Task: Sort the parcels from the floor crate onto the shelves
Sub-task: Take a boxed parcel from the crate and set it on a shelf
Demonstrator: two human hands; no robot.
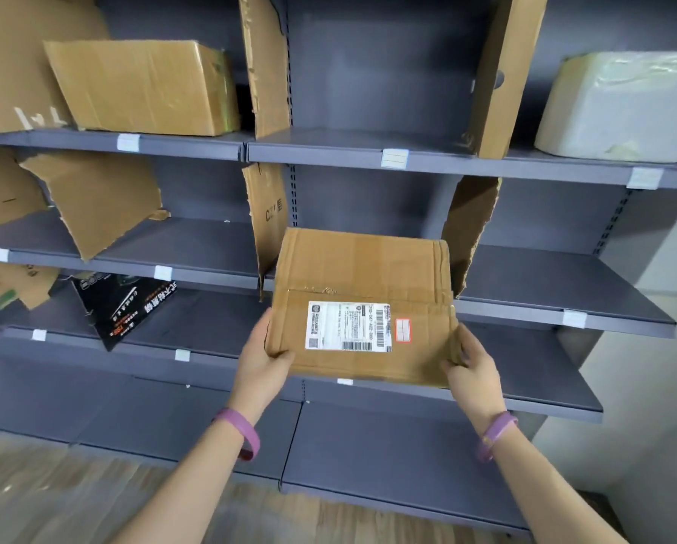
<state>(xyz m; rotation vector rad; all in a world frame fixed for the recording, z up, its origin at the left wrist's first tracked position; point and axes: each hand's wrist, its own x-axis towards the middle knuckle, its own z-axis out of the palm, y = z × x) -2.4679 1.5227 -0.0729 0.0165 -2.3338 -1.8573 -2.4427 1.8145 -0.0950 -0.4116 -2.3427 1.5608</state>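
The dark grey metal shelves [195,245] are split into bays by torn brown cardboard dividers [268,214]. At ten o'clock, the top-left bay holds a taped brown cardboard box [140,86], lying tilted. At eight o'clock, two shelves lower, a black printed carton [121,304] leans on one corner.

In the centre, a flat brown cardboard parcel [360,268] with a white shipping label [348,325] is held at the middle bay, between two dividers; whether it rests on the shelf I cannot tell. The left hand [260,359] grips its corner at seven o'clock, thumb on top. The right hand [474,367] pinches the corner at five o'clock. Both wrists wear purple bands [238,429].

At two o'clock, a white plastic-wrapped parcel [623,108] sits in the top-right bay.
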